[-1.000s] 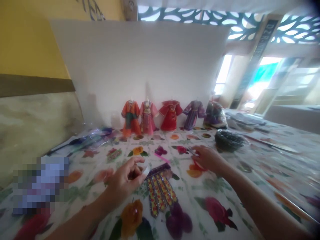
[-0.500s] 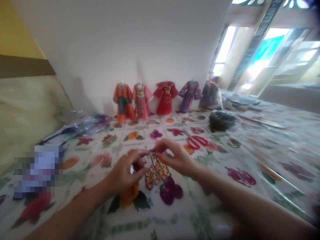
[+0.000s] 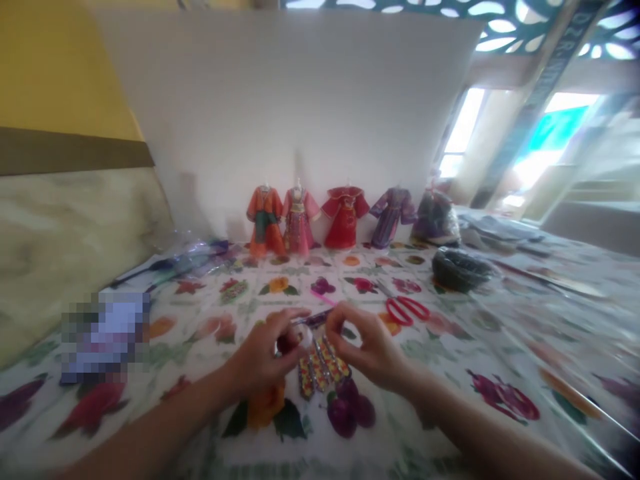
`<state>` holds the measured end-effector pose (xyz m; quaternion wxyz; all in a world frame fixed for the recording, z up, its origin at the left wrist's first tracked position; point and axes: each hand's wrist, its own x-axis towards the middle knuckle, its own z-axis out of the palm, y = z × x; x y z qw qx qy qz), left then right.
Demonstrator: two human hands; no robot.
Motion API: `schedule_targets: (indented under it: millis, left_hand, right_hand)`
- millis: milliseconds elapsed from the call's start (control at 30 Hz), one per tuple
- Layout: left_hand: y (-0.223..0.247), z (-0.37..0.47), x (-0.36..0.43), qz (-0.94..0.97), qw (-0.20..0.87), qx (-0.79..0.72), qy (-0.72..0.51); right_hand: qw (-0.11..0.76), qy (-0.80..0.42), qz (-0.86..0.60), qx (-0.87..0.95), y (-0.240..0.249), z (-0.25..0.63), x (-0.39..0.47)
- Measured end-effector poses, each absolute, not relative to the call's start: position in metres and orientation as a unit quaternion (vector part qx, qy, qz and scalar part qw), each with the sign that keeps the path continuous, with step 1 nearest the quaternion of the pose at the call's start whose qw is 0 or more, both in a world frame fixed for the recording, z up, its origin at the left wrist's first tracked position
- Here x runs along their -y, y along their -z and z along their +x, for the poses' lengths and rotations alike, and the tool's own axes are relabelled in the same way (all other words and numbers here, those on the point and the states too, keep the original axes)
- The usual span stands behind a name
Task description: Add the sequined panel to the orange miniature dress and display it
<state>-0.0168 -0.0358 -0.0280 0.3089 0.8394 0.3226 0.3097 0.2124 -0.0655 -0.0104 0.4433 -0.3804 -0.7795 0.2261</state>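
Note:
In the head view, a small fabric piece [image 3: 324,365] hangs between my hands, just above the tablecloth. It has several red-and-yellow patterned strips edged with silvery trim, below a narrow dark band [image 3: 317,320]. My left hand [image 3: 257,357] is closed, its fingertips pinching the band's left end. A small white thing [image 3: 303,335] shows by its thumb; what it is I cannot make out. At the band's right end, my right hand [image 3: 369,345] pinches with thumb and forefinger. Beyond them lie red-handled scissors [image 3: 407,310] and a thin pink stick [image 3: 323,297].
Several doll-sized dresses, among them a red dress [image 3: 345,217], stand before a white board [image 3: 300,87]. A dark plastic-wrapped bundle [image 3: 460,269] sits back right. Clear plastic sheeting [image 3: 565,327] covers the right side. A pixelated bluish object [image 3: 107,340] lies left on the fruit-patterned tablecloth [image 3: 195,457].
My fingertips have moved apart, and more of the dark band shows between them. The camera has tilted up and turned left, so the scene sits lower and further right.

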Motion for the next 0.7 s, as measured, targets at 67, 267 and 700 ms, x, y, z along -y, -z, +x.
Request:
schedule_targets:
  millis: [67, 267, 700]
  left_hand:
    - [0.025, -0.018, 0.034, 0.831, 0.293, -0.328, -0.342]
    - [-0.007, -0.037, 0.024, 0.799, 0.228, -0.349, -0.434]
    - [-0.080, -0.160, 0.001, 0.700, -0.057, -0.548, -0.454]
  right_hand:
    - [0.456, -0.210, -0.379, 0.777, 0.014, 0.217, 0.065]
    - [0.484, -0.258, -0.449, 0.705, 0.028, 0.226, 0.054]
    - [0.446, -0.280, -0.456, 0.717, 0.026, 0.214, 0.058]
